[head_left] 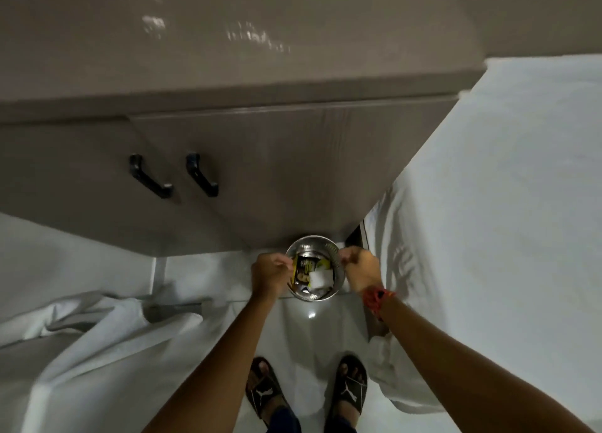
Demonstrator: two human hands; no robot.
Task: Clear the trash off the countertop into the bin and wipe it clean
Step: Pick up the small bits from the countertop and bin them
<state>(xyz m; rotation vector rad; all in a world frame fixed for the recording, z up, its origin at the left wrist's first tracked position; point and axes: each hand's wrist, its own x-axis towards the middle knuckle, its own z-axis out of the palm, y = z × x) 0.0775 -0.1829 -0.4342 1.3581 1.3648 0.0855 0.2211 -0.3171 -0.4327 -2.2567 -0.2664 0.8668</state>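
Note:
A small round metal bin stands on the white floor at the foot of the cabinet. Inside it lie a yellow-and-black wrapper and a crumpled white paper. My left hand grips the bin's left rim and my right hand grips its right rim, fingers curled. A red band sits on my right wrist. The grey countertop spreads above, glossy with faint wet-looking reflections; no trash shows on the part in view.
Grey cabinet doors with two black handles stand below the counter. A white-sheeted bed lies to the right, rumpled white bedding to the left. My feet in black slides stand on the narrow floor strip between them.

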